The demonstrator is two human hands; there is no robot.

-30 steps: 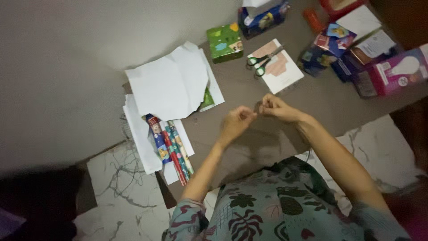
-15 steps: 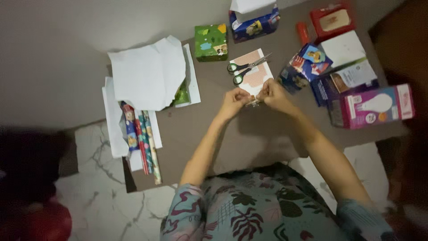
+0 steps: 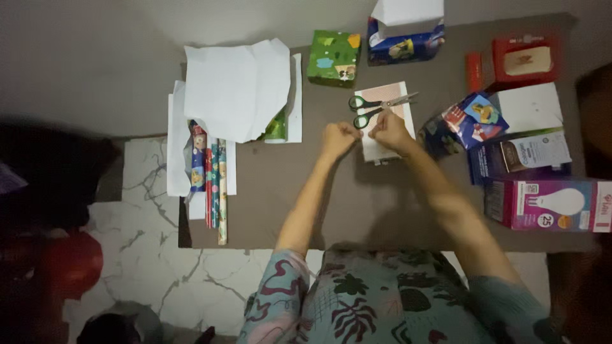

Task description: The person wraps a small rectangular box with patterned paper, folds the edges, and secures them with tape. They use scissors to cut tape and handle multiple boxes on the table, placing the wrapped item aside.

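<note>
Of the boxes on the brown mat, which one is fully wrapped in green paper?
The small green-wrapped box at the mat's far edge, just left of the blue box with white paper on it. The boxes on the right are pink, purple, red or blue.

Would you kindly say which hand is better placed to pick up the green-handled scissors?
Probably the right hand: it sits just below the scissors, nearly at the handles, while the left hand lies farther to their left.
</note>
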